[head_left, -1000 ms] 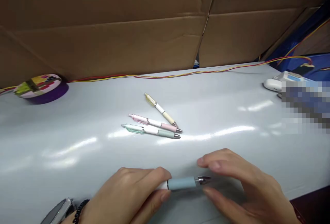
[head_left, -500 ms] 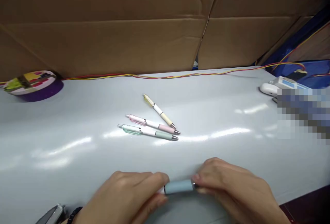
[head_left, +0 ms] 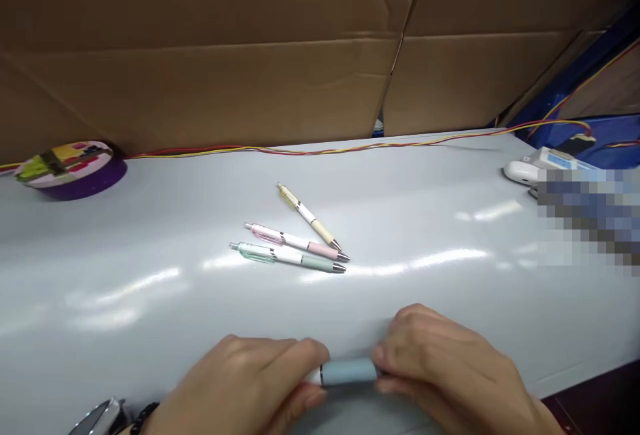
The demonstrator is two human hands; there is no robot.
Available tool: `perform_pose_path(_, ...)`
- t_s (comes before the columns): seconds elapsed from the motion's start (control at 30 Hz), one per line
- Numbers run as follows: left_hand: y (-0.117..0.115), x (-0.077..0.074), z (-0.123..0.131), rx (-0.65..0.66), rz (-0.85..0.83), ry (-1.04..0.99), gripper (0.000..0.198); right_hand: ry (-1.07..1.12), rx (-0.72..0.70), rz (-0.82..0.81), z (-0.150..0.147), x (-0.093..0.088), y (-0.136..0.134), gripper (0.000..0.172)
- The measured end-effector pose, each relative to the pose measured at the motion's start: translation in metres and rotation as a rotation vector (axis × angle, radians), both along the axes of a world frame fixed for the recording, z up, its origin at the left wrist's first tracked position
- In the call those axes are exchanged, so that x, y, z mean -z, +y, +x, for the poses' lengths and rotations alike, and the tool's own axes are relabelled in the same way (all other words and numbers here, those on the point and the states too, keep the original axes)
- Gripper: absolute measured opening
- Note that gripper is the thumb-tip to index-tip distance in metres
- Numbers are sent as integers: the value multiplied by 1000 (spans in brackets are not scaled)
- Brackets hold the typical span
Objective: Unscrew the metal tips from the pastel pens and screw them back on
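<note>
A pen with a light blue grip (head_left: 349, 371) is held level between my two hands close to the near side of the table. My left hand (head_left: 245, 381) is closed around its white barrel, most of which is hidden. The fingers of my right hand (head_left: 445, 361) pinch the tip end and cover it. Farther back lie a green pen (head_left: 287, 257), a pink pen (head_left: 297, 242) and a yellow pen (head_left: 310, 217), all with their tips toward the right.
A round purple box with a patterned lid (head_left: 75, 171) sits at the back left. Red and yellow wires (head_left: 300, 152) run along the cardboard wall (head_left: 210, 95). A white mouse-like object (head_left: 521, 173) is at the right; a dark metallic object (head_left: 100, 417) lies at the lower left.
The blue pen has dropped slightly in view and the right fingertips cover more of its metal tip. The three pens on the table have not moved.
</note>
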State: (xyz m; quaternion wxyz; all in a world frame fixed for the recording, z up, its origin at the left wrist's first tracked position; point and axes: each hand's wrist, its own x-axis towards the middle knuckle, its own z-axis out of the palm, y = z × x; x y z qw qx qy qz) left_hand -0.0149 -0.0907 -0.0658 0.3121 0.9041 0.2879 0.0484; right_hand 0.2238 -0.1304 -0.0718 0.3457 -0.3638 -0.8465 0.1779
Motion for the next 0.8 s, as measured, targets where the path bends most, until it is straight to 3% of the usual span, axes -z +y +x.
perform_pose_path(0.07, -2, 3, 0, 6, 42, 12, 45, 38, 2, -27, 0, 4, -1, 7)
perform_pose_path(0.2, -4, 4, 2, -3, 123, 22, 52, -4, 54, 17, -4, 2, 0, 16)
perform_pose_path(0.4, -4, -2, 7, 29, 242, 87, 57, -236, 126, -31, -7, -5, 0, 49)
perform_pose_path(0.53, -4, 1, 8, 22, 307, 44, 50, -309, 115, -42, -6, -4, -1, 53)
perform_pose_path(0.6, -2, 1, 7, 18, 247, 37, 45, -269, 131, -86, -4, -5, -2, 51)
perform_pose_path(0.7, 4, -4, 3, -24, 29, 26, 30, -166, 183, -110, 0, -6, -2, 40)
perform_pose_path(0.8, 8, -9, 0, -71, -142, 1, 22, -62, 139, -110, 4, -3, -3, 27)
